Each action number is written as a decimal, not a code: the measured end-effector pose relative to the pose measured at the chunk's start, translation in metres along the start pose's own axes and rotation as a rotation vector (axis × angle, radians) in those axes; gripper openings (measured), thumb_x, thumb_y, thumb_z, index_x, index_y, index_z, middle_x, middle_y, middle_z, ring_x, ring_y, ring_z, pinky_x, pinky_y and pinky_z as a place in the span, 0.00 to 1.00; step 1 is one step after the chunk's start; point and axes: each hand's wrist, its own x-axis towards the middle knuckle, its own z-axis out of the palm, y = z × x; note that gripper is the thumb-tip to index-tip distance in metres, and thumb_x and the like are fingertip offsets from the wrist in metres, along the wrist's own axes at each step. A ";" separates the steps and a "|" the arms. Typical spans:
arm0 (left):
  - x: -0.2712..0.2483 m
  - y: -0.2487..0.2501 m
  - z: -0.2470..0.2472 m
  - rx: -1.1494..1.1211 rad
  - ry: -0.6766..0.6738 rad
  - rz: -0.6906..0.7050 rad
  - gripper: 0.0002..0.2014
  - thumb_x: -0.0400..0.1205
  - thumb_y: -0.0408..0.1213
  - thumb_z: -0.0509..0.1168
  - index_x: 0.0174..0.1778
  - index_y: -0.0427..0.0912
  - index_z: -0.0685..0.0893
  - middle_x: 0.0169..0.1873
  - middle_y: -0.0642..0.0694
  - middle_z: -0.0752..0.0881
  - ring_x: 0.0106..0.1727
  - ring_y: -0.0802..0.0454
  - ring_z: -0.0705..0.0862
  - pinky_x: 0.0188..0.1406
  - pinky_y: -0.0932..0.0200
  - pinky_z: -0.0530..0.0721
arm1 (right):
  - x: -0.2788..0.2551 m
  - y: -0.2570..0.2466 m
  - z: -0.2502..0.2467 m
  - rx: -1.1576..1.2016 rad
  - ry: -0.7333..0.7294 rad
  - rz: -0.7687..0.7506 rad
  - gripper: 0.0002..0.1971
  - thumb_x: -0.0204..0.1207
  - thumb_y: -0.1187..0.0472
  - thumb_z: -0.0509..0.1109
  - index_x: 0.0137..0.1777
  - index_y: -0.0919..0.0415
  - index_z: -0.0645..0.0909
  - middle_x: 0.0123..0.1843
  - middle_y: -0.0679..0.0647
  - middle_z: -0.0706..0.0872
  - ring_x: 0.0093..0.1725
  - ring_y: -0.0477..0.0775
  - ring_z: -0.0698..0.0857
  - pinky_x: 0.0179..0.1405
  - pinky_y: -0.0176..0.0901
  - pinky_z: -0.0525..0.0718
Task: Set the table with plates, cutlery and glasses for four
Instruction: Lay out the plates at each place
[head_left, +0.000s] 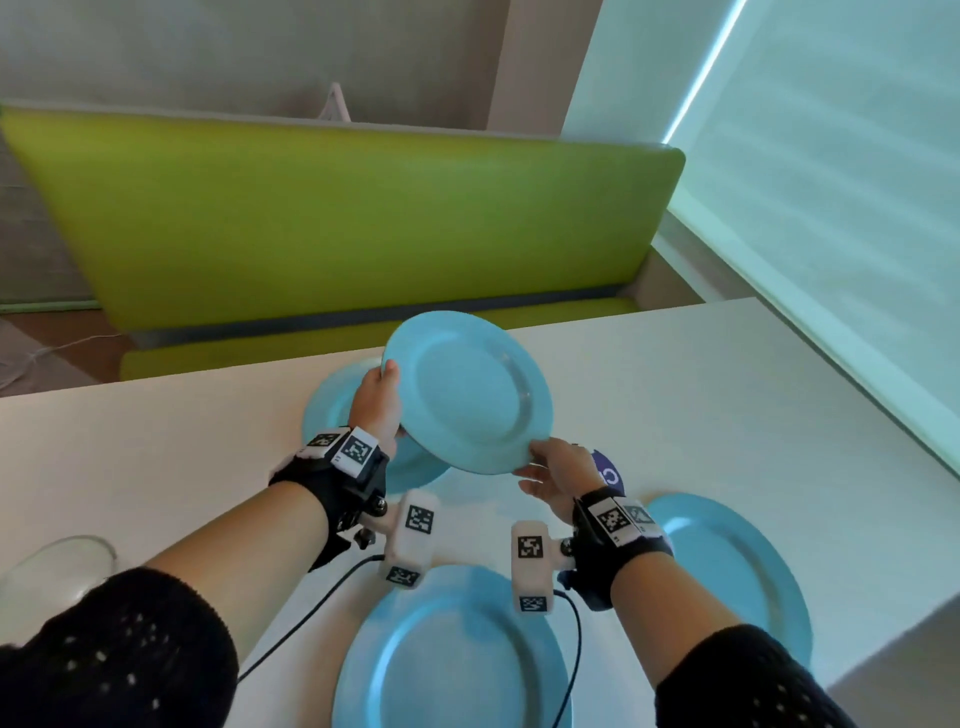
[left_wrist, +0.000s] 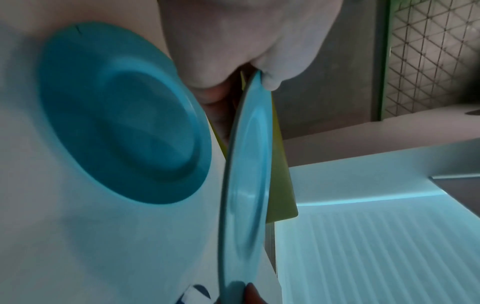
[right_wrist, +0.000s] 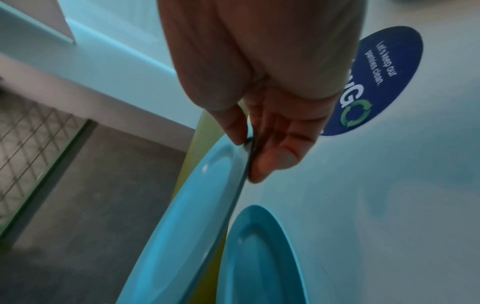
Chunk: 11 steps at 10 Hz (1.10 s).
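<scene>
Both hands (head_left: 376, 400) (head_left: 553, 475) on lifted plate (head_left: 467, 392) (sticker (right_wrist: 374, 82) text — wrist view only, seemingly).

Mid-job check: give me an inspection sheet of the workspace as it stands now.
Surface: white table, round blue sticker on it.
Job's things: three blue plates lie on it: far, near, right; fourth plate held above, tilted. Glass at left. Cutlery: nothing seen.
Clutter: nothing seen.
Hands: left hand and right hand grip the fourth plate's rim.
Cables: black cables from wrist cameras.
Surroundings: green bench, window blind.
</scene>
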 end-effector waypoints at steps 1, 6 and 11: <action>-0.003 -0.005 0.026 -0.033 -0.103 -0.037 0.11 0.87 0.48 0.51 0.51 0.48 0.76 0.44 0.45 0.82 0.42 0.48 0.82 0.49 0.49 0.82 | 0.015 -0.006 -0.024 0.118 0.075 -0.028 0.09 0.82 0.72 0.55 0.44 0.65 0.75 0.34 0.59 0.77 0.26 0.52 0.79 0.14 0.32 0.78; 0.027 -0.011 0.038 0.328 -0.106 -0.130 0.19 0.86 0.39 0.57 0.71 0.34 0.72 0.47 0.41 0.79 0.35 0.49 0.79 0.34 0.57 0.82 | 0.103 -0.025 -0.140 0.235 0.411 0.022 0.17 0.83 0.73 0.54 0.70 0.74 0.70 0.44 0.64 0.82 0.32 0.56 0.80 0.15 0.38 0.81; 0.042 -0.002 0.032 0.381 -0.051 -0.098 0.07 0.86 0.40 0.58 0.55 0.40 0.74 0.39 0.47 0.79 0.33 0.51 0.80 0.24 0.64 0.83 | 0.135 -0.022 -0.132 0.418 0.342 0.102 0.21 0.85 0.66 0.56 0.77 0.68 0.64 0.76 0.65 0.70 0.42 0.52 0.81 0.25 0.32 0.86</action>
